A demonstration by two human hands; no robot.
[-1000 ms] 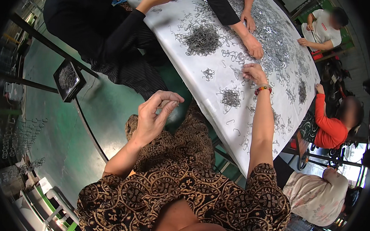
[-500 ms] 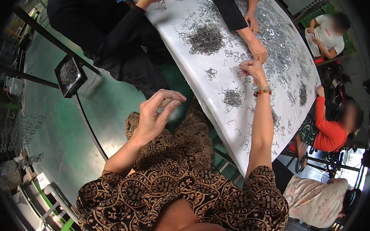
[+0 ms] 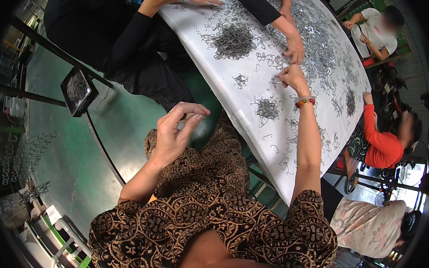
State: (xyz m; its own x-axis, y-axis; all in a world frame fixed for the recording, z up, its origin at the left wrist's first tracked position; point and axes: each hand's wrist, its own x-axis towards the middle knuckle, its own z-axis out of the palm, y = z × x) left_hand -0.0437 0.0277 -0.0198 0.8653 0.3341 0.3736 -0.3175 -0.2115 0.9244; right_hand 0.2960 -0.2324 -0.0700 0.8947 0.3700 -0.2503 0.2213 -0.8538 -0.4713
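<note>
My left hand (image 3: 174, 134) is raised over my lap, left of the table, with thumb and forefinger pinched. A small glint shows at its fingertips, too small to name. Over the white-covered table (image 3: 247, 104) reaches my right hand (image 3: 295, 79), a beaded bracelet (image 3: 305, 101) on its wrist. Its thumb and forefinger close on what looks like a small bent wire hook (image 3: 278, 79). Close to that hand lie a small pile of wire hooks (image 3: 267, 109) and a smaller cluster (image 3: 240, 80). A larger heap of hooks (image 3: 234, 41) sits farther off.
A co-worker's hand (image 3: 294, 46) works just beyond my right hand, among many spread hooks (image 3: 316, 37). Another person in black (image 3: 94, 26) sits at the far left. A dark tray of hooks (image 3: 77, 90) stands left. Other people sit along the table's right side.
My right hand has shifted slightly up, its fingers now closed more tightly. The co-worker's hand has drawn back from it. The person in black has stretched a hand over the table.
</note>
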